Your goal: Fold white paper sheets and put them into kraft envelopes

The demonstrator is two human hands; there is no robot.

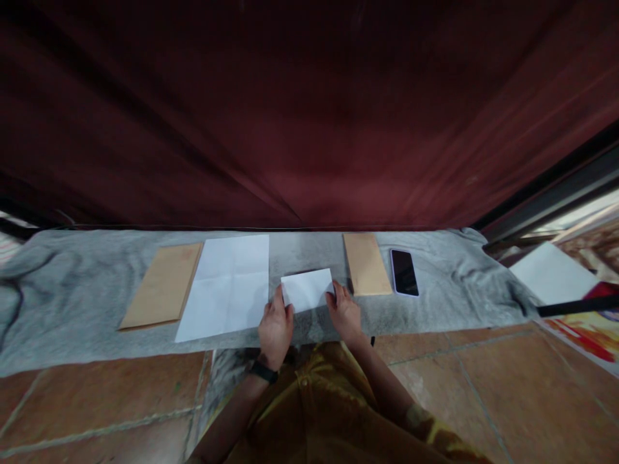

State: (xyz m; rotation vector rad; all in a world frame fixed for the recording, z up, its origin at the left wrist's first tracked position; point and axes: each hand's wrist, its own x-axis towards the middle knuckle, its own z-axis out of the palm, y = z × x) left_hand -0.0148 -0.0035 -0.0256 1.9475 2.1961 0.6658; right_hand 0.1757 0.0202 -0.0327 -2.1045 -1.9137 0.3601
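A small white folded sheet of paper point(308, 290) is held up in front of me by both hands. My left hand point(276, 327), with a dark band at its wrist, pinches the left end, thumb on the near face. At the right end my right hand point(345, 314) grips the paper the same way. To the left lies a larger white sheet point(227, 283) with faint crease lines, partly beside a brown envelope stack point(162, 285). Another brown envelope point(368, 264) rests to the right of my right hand.
A phone point(404, 272) in a light purple case lies right of the envelope. Grey cloth point(449, 283) covers the narrow surface, with a dark red curtain point(309, 161) behind. Another white sheet point(554, 273) shows at far right, beyond a dark bar point(580, 305). Tiled floor point(435, 374) lies below.
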